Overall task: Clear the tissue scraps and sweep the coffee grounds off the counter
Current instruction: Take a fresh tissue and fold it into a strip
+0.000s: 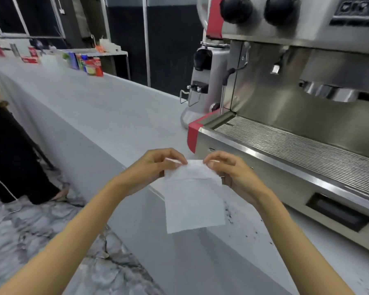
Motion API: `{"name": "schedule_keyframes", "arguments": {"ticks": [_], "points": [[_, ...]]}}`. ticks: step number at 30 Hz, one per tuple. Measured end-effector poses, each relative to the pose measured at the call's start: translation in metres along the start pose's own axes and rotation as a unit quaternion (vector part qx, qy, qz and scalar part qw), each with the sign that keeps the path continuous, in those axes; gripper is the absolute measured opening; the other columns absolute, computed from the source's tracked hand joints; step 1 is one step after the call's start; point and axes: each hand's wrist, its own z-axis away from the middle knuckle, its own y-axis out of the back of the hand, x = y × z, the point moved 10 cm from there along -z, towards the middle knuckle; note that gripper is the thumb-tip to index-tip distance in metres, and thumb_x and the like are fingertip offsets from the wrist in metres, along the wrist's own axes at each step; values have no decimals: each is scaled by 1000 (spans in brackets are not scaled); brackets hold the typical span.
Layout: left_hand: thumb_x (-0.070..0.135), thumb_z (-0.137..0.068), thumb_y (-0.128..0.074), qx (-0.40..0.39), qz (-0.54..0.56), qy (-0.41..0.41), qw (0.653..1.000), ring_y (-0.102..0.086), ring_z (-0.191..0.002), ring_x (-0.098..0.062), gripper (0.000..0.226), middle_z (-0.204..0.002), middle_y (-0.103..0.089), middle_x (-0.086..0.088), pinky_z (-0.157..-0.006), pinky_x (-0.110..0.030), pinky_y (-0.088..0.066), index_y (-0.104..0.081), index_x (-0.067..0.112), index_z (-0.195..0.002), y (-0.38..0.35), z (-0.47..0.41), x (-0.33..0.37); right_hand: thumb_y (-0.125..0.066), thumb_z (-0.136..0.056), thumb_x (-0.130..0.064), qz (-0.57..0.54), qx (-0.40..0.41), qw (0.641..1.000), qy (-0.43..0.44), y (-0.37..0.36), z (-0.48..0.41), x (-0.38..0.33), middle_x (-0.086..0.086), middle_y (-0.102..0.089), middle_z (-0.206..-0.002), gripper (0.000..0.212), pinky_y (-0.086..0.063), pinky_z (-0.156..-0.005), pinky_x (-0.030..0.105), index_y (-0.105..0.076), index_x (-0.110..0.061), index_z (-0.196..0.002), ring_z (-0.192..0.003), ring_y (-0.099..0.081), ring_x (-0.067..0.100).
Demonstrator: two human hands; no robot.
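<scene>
White tissue (195, 201) hangs in the air over the counter (107, 116) edge, its top corners pinched by the left hand (156, 167) and the right hand (228, 173), fingers curled, forearms reaching forward side by side. Scattered coffee grounds (229, 216) lie on the counter just below and right of the sheet, nearer the right hand, before the espresso machine (307, 133).

No legible text anywhere. Red cans (97, 68) and cartons (73, 59) at far end of counter (115, 107): printed labels, too blurred to read (one can perhaps bears white script). Button panel (356, 9) on espresso machine (285, 88): markings smeared, unreadable.
</scene>
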Motion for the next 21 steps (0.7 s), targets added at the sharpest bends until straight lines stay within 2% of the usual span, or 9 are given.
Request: {"name": "schedule_keyframes", "arguments": {"ticks": [2, 5, 7, 10, 12, 14, 16, 18, 21], "points": [[-1, -88, -48, -3, 30, 15, 999, -59, -65, -8, 28, -70, -65, 10, -57, -12, -48, -68, 16, -78, 23, -19, -1, -50, -91, -2, -3, -3, 1000, -6, -4, -29, -3, -15, -60, -53, 18, -45, -49, 13, -62, -14, -85, -46, -52, -2], [10, -85, -57, -7, 32, 27, 999, -59, -60, -7, 15, -65, -66, 8, -53, -12, -47, -69, 16, -78, 54, -47, -3, -53, -90, -8, -16, 2, 1000, -9, -5, -68, -7, -11, -69, -69, 17, -52, -53, 18, -68, -16, -88, -55, -62, 5], [21, -81, -61, -4, 21, 13, 1000, -57, -61, -7, 10, -64, -65, 9, -55, -13, -46, -69, 16, -76, 73, -63, -3, -57, -88, -11, -21, 14, 1000, -6, -3, -89, -10, -1, -70, -82, 17, -56, -59, 19, -72, -18, -93, -68, -65, 12], [22, -82, -62, 10, 7, -1, 1000, -60, -64, -4, 11, -67, -68, 11, -57, -10, -47, -71, 19, -78, 96, -85, -8, -61, -85, -5, 23, 35, 999, 3, -2, -114, -13, 13, -59, -87, 22, -54, -59, 16, -72, -17, -100, -76, -61, 17], [22, -81, -63, 4, 15, 1, 1000, -64, -72, -6, 12, -76, -72, 5, -65, -14, -52, -73, 24, -88, 108, -100, -14, -61, -84, 0, 33, 57, 998, 7, -2, -128, -14, 13, -59, -88, 25, -53, -55, 16, -68, -10, -107, -68, -63, 12], [19, -82, -63, -16, 8, -3, 1000, -64, -83, -11, 27, -87, -73, -6, -80, -24, -53, -68, 29, -106, 119, -117, -20, -62, -85, -1, 39, 96, 995, 12, 1, -142, -14, 14, -59, -87, 20, -50, -56, 18, -68, -10, -102, -61, -59, 10], [16, -83, -63, -40, -3, -9, 999, -65, -79, -7, 31, -80, -73, 3, -77, -18, -53, -64, 28, -111, 129, -135, -24, -63, -85, -7, 64, 146, 987, 23, 8, -155, -16, 13, -54, -83, 15, -45, -64, 28, -72, -18, -87, -68, -52, 20], [13, -83, -63, -73, -12, -5, 997, -64, -71, -3, 21, -72, -71, 10, -68, -11, -51, -67, 25, -99, 136, -153, -27, -59, -87, -5, 45, 175, 983, 24, 12, -168, -16, 14, -51, -80, 23, -44, -63, 27, -72, -22, -77, -75, -47, 24], [10, -83, -62, -116, -15, -7, 993, -61, -68, -3, 13, -69, -69, 11, -66, -9, -48, -68, 22, -83, 148, -178, -31, -51, -91, -2, 1, 161, 987, 23, 4, -186, -16, 13, -46, -75, 26, -44, -53, 15, -67, -17, -79, -65, -45, 17]]}}
